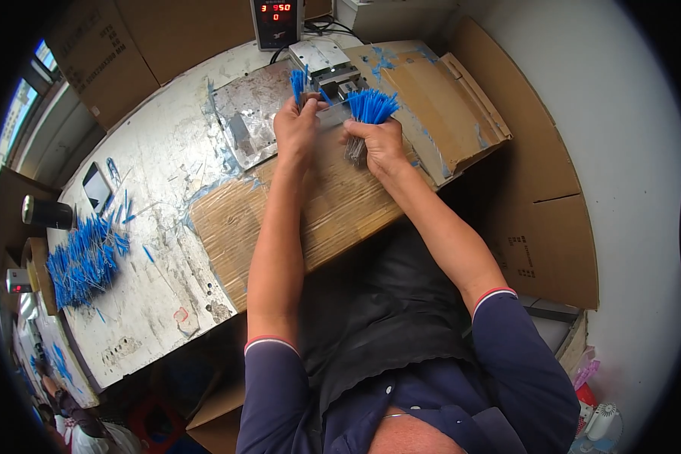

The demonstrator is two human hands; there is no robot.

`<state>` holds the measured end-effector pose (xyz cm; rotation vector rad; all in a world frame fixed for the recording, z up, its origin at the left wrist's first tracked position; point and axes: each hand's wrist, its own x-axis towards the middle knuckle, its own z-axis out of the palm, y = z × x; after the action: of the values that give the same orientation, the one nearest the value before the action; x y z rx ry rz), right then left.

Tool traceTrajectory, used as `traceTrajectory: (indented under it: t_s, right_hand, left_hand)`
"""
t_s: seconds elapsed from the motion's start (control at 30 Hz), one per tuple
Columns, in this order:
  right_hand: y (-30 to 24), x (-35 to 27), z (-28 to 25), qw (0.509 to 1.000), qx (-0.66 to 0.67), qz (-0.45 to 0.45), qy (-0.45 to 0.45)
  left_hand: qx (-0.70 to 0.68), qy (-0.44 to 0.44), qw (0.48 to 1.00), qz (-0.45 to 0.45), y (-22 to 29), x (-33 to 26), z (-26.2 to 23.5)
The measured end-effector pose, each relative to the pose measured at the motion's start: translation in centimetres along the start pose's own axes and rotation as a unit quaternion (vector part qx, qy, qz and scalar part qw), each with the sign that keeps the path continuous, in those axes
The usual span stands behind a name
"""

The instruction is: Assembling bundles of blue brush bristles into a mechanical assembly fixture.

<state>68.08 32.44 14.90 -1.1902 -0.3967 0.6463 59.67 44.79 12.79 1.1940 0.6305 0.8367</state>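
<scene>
My right hand (383, 144) is closed around a thick bundle of thin wire pieces (372, 106) with blue plastic ends. The blue ends fan out above the fist, and bare thin wires hang below it. My left hand (298, 129) is closed on a smaller bunch of the same blue-ended wires (298, 79), at the front of a metal fixture (336, 79). One blue piece (325, 97) slants between the left hand and the fixture. The left fingertips are partly hidden, and slight motion blurs that hand's edge.
Flattened cardboard (242, 227) covers the table's near edge; a cardboard box piece (431, 106) lies right of the fixture. A counter with red digits (277, 23) stands behind. At left are a heap of blue-ended wires (87, 265), a phone (97, 187) and a dark cup (47, 213).
</scene>
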Motion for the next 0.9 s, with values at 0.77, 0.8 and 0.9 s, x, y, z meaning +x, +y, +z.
traceTrajectory:
  t_s: [0.77,0.8,0.9]
  right_hand:
    - [-1.0,0.4,-0.1,0.996,0.079,0.027,0.024]
    - [-1.2,0.2,0.1,0.996,0.079,0.027,0.023]
    - [-1.5,-0.5,1.5,0.998,0.051,0.019,-0.013]
  left_hand:
    - [-0.059,-0.040,0.997,-0.022,0.6,-1.4,1.8]
    - [-0.086,-0.052,0.994,-0.038,0.7,-1.3,1.6]
    - [-0.121,-0.085,0.987,-0.062,0.1,-0.8,0.6]
